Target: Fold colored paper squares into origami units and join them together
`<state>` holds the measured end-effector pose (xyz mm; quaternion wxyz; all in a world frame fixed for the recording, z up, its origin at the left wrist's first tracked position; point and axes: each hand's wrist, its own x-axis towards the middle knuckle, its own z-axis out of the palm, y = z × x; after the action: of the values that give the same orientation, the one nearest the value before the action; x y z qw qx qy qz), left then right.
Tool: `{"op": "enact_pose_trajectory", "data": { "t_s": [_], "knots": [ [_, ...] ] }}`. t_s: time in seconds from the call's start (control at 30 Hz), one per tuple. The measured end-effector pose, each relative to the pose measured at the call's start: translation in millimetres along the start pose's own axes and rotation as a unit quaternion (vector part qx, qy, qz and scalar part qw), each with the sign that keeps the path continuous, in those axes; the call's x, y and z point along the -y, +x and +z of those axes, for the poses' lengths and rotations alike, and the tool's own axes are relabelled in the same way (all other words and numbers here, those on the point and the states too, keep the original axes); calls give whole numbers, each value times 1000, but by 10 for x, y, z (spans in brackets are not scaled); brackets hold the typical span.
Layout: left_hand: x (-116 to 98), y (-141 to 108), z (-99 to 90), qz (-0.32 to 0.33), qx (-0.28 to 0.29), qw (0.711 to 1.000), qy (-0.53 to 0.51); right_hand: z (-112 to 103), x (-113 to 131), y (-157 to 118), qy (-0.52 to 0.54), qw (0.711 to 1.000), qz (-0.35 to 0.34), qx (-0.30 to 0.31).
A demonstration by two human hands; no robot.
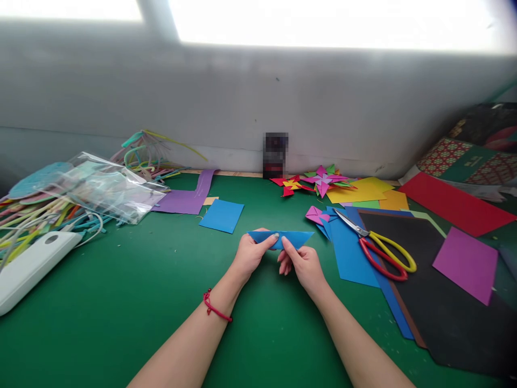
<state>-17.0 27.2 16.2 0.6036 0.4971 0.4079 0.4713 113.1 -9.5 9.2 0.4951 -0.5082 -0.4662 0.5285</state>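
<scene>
A folded piece of blue paper [299, 237], long and narrow with slanted ends, is held up between both hands over the green table. My left hand [253, 252] pinches its left half, thumb on the near face. On the right half, my right hand [304, 261] grips it between thumb and forefinger, the other fingers curled below. The two thumbs nearly meet at the paper's middle. A flat blue paper square [222, 216] lies beyond my left hand. Past my right hand are small folded pink and blue paper pieces [317, 215].
Scissors [369, 235] with red and yellow handles rest on stacked blue and black sheets [452, 302] at right. Folded paper stars [323, 180] sit at the back. A clear plastic bag [117, 188], pipe cleaners and a white power strip [40, 267] occupy the left.
</scene>
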Motion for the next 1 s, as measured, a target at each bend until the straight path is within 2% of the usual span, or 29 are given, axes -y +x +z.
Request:
{"op": "enact_pose_trajectory", "data": {
  "t_s": [0.43, 0.57, 0.7, 0.83, 1.0],
  "knots": [
    [30, -4, 16, 9, 25, 1000, 14, -16, 2, 2, -21, 999, -41, -22],
    [16, -13, 34, 1, 67, 998, 19, -30, -15, 20, -20, 998, -38, -44],
    [16, -24, 24, -16, 131, 987, 90, -41, -18, 35, -26, 997, -33, -63],
    [15, -38, 15, -39, 138, 978, 149, -54, -23, 34, -32, 997, -39, -60],
    [-10, -49, 29, -57, 151, 978, 135, -64, -20, 26, -49, 996, -45, -50]
  ]
}}
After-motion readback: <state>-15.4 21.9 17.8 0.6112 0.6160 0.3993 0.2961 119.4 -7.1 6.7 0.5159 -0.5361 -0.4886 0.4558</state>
